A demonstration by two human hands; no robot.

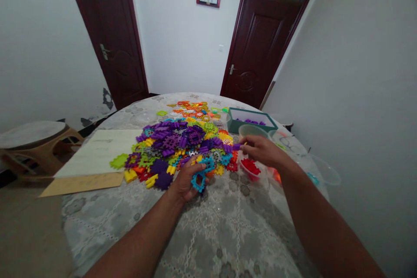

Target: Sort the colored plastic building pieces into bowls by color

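My left hand [188, 181] is closed around several light blue building pieces [198, 181], square and toothed, just in front of a heap of mixed plastic pieces [171, 141]. Some yellow shows at its fingertips too. To the right, my right hand [260, 150] pinches a small purple building piece [236, 146] at the heap's right edge. Below that hand stands a clear cup with red pieces [250, 167]. Purple pieces lie on top of the heap, with yellow, green, grey and red ones around and beneath them.
Behind my right hand is a green-rimmed box [233, 126] with purple pieces inside. Clear round tubs [321, 169] stand at the right. A cream sheet [97, 152] and a tan cardboard strip [83, 184] lie left. Orange pieces [192, 106] spread at the back.
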